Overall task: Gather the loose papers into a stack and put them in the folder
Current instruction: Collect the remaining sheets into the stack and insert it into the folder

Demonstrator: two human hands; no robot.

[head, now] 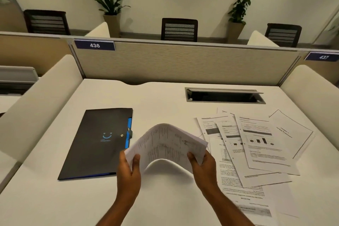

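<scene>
Both hands up over the desk (165, 101): left hand (129, 169) and right hand (202, 166) each pinch one end of a bowed sheaf (165, 143). One closed folder (97, 143) left, roughly seven loose papers (260, 143) overlapping right, bare desk between.

One black folder (97, 143), two hands, three chairs, two potted plants, two numbered desk signs.
</scene>
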